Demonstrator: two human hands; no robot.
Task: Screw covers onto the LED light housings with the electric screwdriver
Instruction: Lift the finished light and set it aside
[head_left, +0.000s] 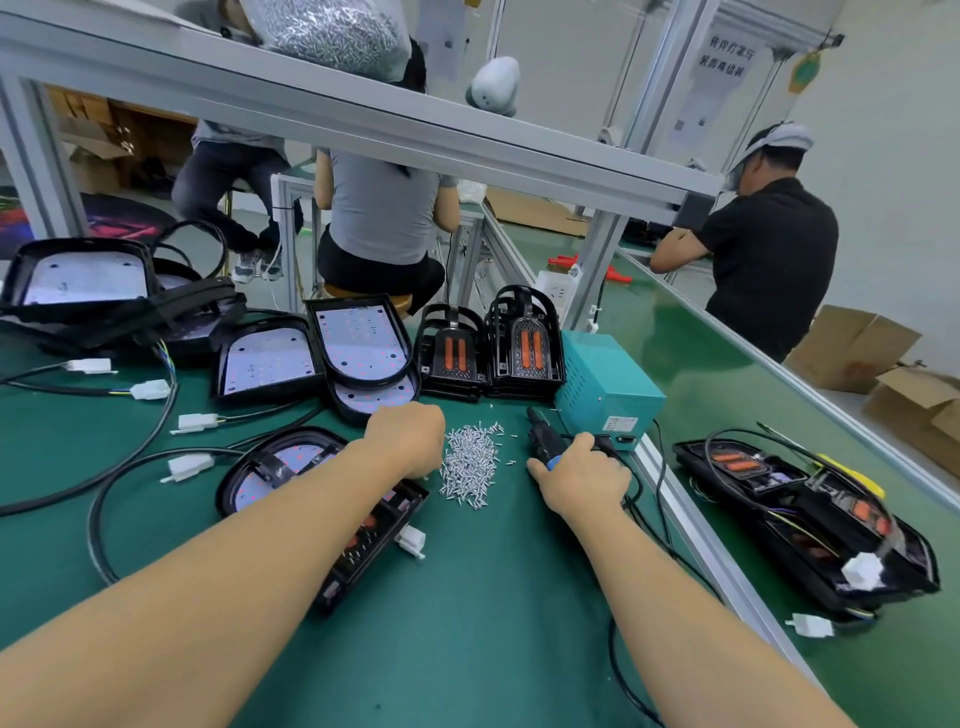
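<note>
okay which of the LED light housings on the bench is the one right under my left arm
The housing lying flat nearest you, left of the loose screw pile. Your left forearm crosses over it; the other housings sit farther back, stacked or leaning, or off to the right past the rail.

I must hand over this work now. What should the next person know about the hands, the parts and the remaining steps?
Left hand: curled at the edge of the screw pile; whether it holds a screw cannot be seen.
Right hand: grips the electric screwdriver, lying low on the mat.
Housing lies under the left forearm.
Done: nothing being driven now.
Left: pick a screw, drive it; more housings wait behind.
</note>
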